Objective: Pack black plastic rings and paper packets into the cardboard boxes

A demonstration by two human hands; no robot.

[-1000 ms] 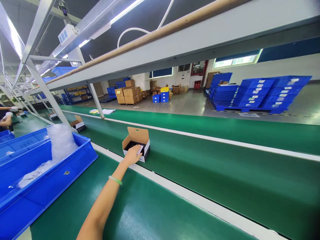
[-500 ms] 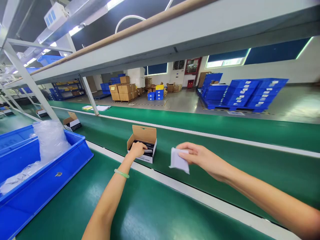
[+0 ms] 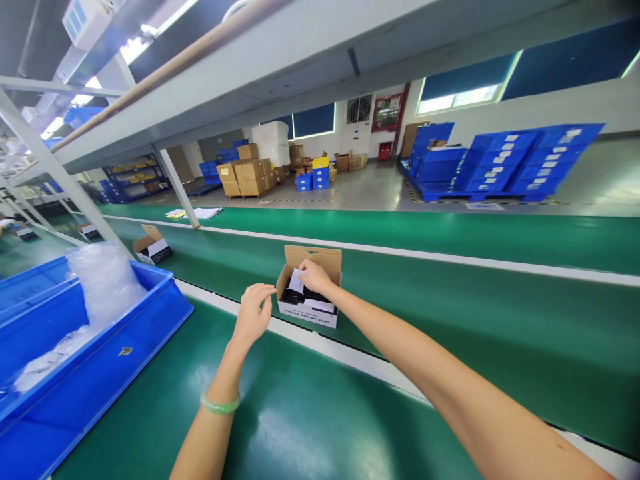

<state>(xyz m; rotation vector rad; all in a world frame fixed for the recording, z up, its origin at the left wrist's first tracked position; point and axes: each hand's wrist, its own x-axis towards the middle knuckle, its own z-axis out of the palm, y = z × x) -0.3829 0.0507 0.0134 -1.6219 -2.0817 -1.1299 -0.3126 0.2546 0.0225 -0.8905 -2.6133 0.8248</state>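
An open cardboard box (image 3: 306,315) with a white printed front stands on the green conveyor belt, its brown lid tilted back. Black items and a white piece show inside it. My right hand (image 3: 315,275) reaches into the box and pinches a small white packet (image 3: 297,281) at the left part of the inside. Just left of the box, my left hand (image 3: 254,310) is empty, fingers bent and apart from the thumb, the fingertips close to the box's left wall. A green bangle (image 3: 220,404) circles the left wrist.
A blue bin (image 3: 125,347) at the left holds a clear plastic bag (image 3: 105,280) and flat white packets (image 3: 50,363). Farther along the belt stands another open box (image 3: 153,248). A metal post (image 3: 179,188) and an overhead shelf (image 3: 280,93) frame the line.
My right hand has moved left with the white packet, into the box. My left hand has come out of the box to its left side. The box appears farther right in view.
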